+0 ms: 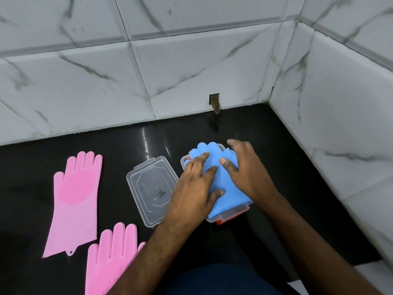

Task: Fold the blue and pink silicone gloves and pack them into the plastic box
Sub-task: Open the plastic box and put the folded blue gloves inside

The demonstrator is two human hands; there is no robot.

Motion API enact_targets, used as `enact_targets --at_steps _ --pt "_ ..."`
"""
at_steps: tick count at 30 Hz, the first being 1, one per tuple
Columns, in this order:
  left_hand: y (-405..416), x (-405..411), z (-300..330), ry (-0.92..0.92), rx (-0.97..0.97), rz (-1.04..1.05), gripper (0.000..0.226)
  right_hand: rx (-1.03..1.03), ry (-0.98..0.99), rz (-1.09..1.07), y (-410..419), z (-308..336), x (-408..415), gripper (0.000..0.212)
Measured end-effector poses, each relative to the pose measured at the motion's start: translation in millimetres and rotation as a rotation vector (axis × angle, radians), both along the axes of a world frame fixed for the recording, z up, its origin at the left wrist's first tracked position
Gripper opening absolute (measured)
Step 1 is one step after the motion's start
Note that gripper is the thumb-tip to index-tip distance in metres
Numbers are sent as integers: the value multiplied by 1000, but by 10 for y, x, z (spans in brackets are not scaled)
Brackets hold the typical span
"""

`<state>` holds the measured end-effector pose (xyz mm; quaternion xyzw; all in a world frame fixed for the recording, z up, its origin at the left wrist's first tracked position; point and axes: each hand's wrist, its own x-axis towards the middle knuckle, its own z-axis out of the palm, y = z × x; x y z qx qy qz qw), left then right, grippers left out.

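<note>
We see both hands pressing down on the blue gloves (221, 177), which lie folded on top of the clear plastic box (234, 216) on the black desk (32, 167). The left hand (195, 188) lies flat with fingers spread across the near side of the blue bundle, its grip open and holding nothing, only pushing. The right hand (248, 169) rests over the far right side, thumb on the blue silicone and fingers draped past the edge, also flat rather than closed. The blue fingertips stick out over the box's far rim, and something red shows at the box's near corner. Just left of the box, the transparent lid (148, 188) lies on the desk. Farther left, one pink glove (74, 201) lies flat and unfolded, and a second pink glove (110, 258) lies nearer us, partly under the left forearm
</note>
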<state>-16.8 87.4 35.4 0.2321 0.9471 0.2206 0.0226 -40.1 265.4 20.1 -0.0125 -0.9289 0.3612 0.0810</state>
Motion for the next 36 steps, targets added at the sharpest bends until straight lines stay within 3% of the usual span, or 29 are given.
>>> enact_targets --at_steps 4,10,15,23,29,36 --pt "17 -33 -2 -7 -73 -12 51 115 65 40 73 139 12 41" --pt "60 21 23 85 -102 -73 39 285 -31 121 100 177 236 22" --pt "101 10 -85 -155 -157 -8 51 210 -168 200 132 101 314 41" --pt "125 -78 -222 -310 -178 110 74 324 -231 300 113 -4 233 54" --pt "139 -144 -310 -288 -205 180 98 356 -304 407 83 -48 149 68" --pt "123 -99 -334 -235 -222 110 102 296 -385 487 32 -113 46 74"
